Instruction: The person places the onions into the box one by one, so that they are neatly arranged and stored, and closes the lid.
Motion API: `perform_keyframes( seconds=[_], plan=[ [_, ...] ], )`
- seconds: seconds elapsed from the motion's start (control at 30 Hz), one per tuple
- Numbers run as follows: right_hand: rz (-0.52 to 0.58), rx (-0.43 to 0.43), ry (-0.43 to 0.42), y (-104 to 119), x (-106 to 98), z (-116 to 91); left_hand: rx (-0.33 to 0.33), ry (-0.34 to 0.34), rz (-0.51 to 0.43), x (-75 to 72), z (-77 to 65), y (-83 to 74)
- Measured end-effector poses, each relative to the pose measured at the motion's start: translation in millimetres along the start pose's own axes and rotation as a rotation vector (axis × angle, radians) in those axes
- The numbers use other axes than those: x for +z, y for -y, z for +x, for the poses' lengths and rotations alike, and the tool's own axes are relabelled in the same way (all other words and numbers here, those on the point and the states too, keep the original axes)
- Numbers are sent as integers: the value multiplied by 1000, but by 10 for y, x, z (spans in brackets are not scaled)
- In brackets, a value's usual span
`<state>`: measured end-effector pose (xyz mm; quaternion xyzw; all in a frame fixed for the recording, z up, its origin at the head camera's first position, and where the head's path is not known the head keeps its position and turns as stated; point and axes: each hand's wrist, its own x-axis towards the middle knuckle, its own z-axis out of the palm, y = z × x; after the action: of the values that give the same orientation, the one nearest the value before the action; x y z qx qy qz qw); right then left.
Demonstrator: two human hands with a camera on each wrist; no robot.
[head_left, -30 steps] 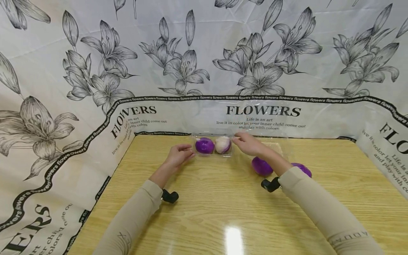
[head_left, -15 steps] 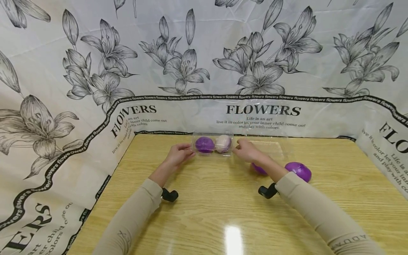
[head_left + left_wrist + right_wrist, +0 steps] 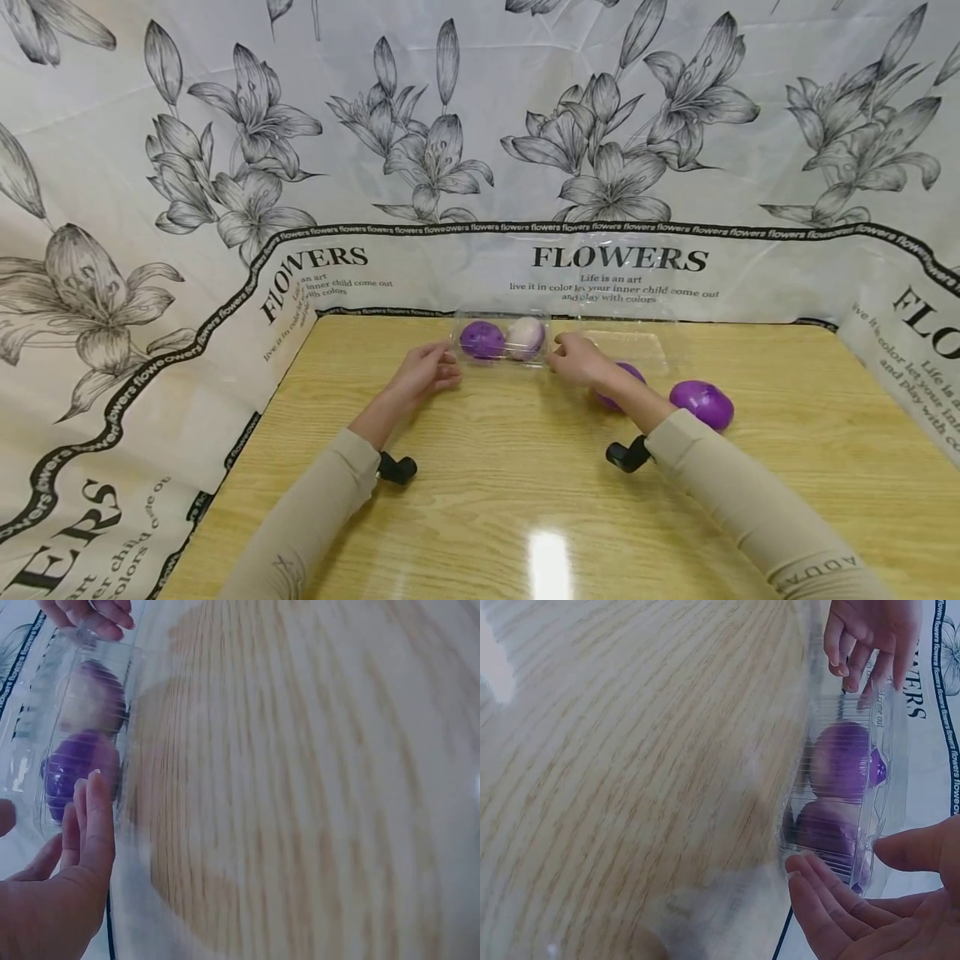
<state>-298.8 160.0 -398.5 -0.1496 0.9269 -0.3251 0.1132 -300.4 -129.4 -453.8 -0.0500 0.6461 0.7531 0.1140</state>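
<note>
A clear plastic clamshell box (image 3: 855, 711) stands at the back of the table. Through its ribbed walls show a glossy, rounded purple thing (image 3: 482, 341) and a cream-and-purple one (image 3: 526, 337) of like size, side by side; their kind is unclear. At the box's left end my left hand (image 3: 420, 372) has its fingers extended along the wall, thumb apart. My right hand (image 3: 577, 360) pinches the opposite end, thumb at the upper edge and fingers on the front corner, as the right wrist view shows.
Right of the box, a second clear plastic container (image 3: 630, 348) stands open. In front of it lie two loose purple rounded things, one (image 3: 630, 372) partly behind my right forearm, the other (image 3: 702, 404) farther right. Flower-printed cloth (image 3: 420, 275) walls the wooden table (image 3: 480, 467).
My right hand has come down slightly at the box's right end. The left hand has shifted its fingers a little at the left end. The box stays in place.
</note>
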Motion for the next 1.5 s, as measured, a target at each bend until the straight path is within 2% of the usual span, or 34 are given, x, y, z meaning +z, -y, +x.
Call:
perform_keyframes(
  seconds=[0.17,0.33,0.6,0.77,0.9,1.23,1.5],
  plan=[
    [32,-26,-1,-7,19,-2,13,34,48,-1,-27,17],
    [114,-17,18,-7,41,-8,29,23,45,14,-33,1],
    [360,69,41,18,44,-21,23,9,33,47,-50,-45],
    [423,106,22,11,49,-23,27,-1,38,52,-48,-49],
    [466,104,4,8,54,-21,33,-7,41,58,-41,-51],
    [507,114,-33,-8,83,-7,32,-23,32,75,-23,-49],
    [402,120,-72,-20,108,25,40,-30,11,81,-10,-65]
  ],
)
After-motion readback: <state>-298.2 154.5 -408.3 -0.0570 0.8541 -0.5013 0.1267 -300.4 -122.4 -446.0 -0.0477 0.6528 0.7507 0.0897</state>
